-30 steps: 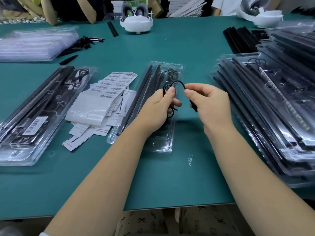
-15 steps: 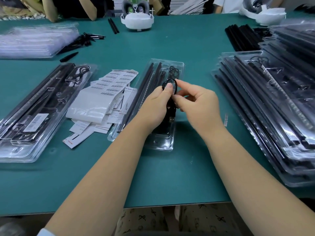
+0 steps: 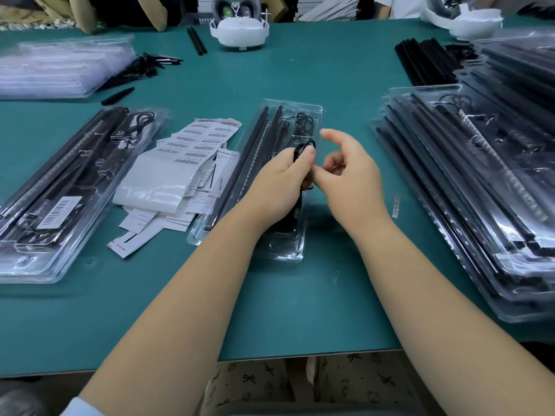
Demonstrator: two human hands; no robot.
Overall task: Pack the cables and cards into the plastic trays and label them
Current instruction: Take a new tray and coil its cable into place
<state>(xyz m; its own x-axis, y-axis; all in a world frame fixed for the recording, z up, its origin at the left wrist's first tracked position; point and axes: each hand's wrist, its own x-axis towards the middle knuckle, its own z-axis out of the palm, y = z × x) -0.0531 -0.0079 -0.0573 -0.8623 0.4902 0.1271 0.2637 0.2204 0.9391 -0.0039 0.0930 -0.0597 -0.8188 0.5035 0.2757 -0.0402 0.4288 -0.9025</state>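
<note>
cable [image 3: 304, 148]: light, floppy, springy coil; best pinched across loops
left hand [image 3: 283, 181]: coil gripped
right hand [image 3: 350, 175]: loosened, nothing held

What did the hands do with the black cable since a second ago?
The cable, stretched between both hands before, is now bunched into a small coil gripped by the left hand. The right hand let go and opened beside it. The clear tray underneath and the barcode labels stayed put.

Both bare forearms reach forward, wrists close together. The left hand [image 3: 283, 178] is curled, thumb pressed down in a pinch. The right hand [image 3: 351, 175] hangs loosely beside it, fingers relaxed and slightly spread.
</note>
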